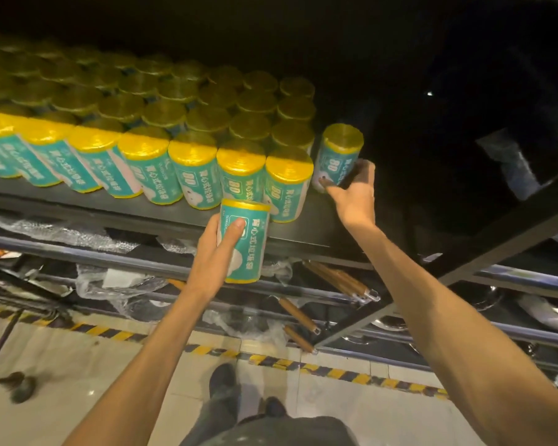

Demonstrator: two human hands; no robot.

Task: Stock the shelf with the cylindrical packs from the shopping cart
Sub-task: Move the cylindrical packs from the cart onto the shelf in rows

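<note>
so, two packs in hand: left hand (211, 252) grips pack (242, 241) below shelf (78, 197) front edge; right hand (354, 185) grips end pack (337, 156) on shelf. front row seven visible, left end cut off; back rows dim, uncountable.

Wooden-handled tools (338, 280) lie on the lower rack among clear plastic wrapping (110, 284). Yellow-and-black hazard tape (335, 370) runs across the tiled floor (78, 381). Dark shoes (224, 384) stand below it.
</note>
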